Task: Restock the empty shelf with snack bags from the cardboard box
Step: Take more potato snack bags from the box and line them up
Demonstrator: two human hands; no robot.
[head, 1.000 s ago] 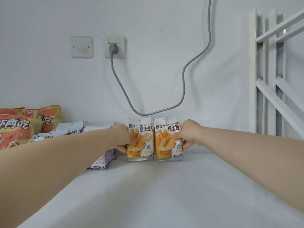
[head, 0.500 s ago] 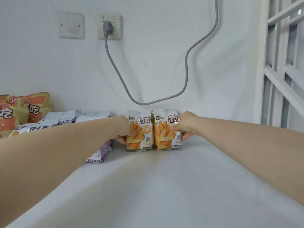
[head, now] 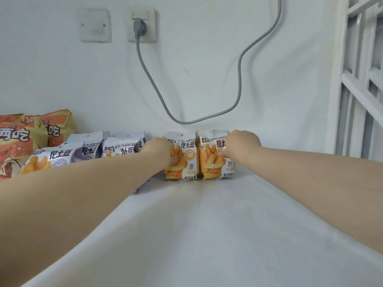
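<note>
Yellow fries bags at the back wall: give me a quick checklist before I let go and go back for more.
1. Left yellow bag upright on shelf: ok.
2. Right yellow bag upright, touching its neighbour: ok.
3. Left hand and right hand each on a bag: ok.
4. Bags will stand unaided: cannot tell.
5. Shelf space right of the pair: ok.
6. Grey cable hangs above the bags: ok.

Since a second ago both hands have shifted from gripping the bags' outer edges to resting on their upper fronts, left hand on the left yellow bag, right hand on the right yellow bag; the view has dipped and swung slightly right
</note>
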